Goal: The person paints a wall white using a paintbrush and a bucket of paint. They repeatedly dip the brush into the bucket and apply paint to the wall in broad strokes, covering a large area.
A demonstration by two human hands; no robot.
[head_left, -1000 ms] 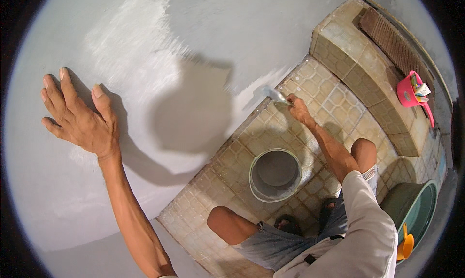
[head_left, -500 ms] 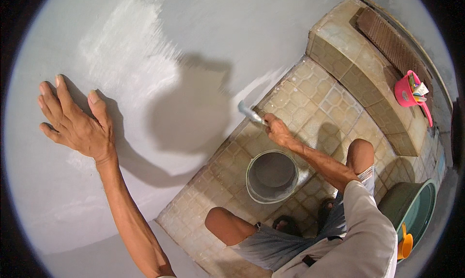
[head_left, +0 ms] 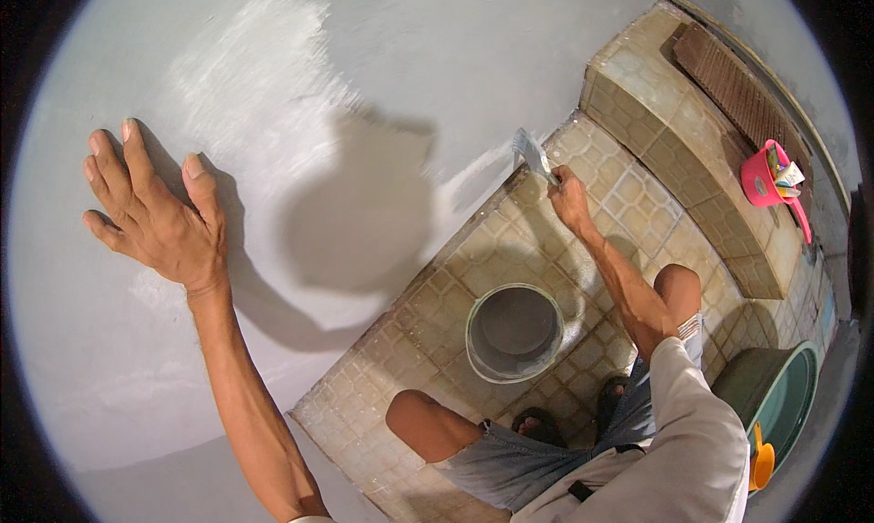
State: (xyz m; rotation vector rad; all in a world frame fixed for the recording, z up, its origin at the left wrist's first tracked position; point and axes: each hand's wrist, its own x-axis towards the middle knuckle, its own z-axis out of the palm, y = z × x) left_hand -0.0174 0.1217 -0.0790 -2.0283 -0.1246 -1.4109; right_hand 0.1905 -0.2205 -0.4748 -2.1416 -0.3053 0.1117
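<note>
**Brush at the foot of the wall, free hand braced flat**

The person's left hand lies open and flat against the grey wall, fingers spread, holding nothing. Around it the wall is bare, with wide open surface above and to either side, and a patchy lighter area up and to the right of the fingers.

The right hand is closed around the handle of a paintbrush. The bristles point at the bottom edge of the wall, right where it meets the tiled floor, close to the corner formed by the raised tiled ledge.

A round bucket stands on the floor tiles, near the right forearm and between the person's knees and the wall's bottom edge. A strip of tile stays open between the bucket and the wall.

On the ledge's far edge sits a pink cup with small items in it. A green basin lies at the floor's right edge, just beside the person's light shirt.
</note>
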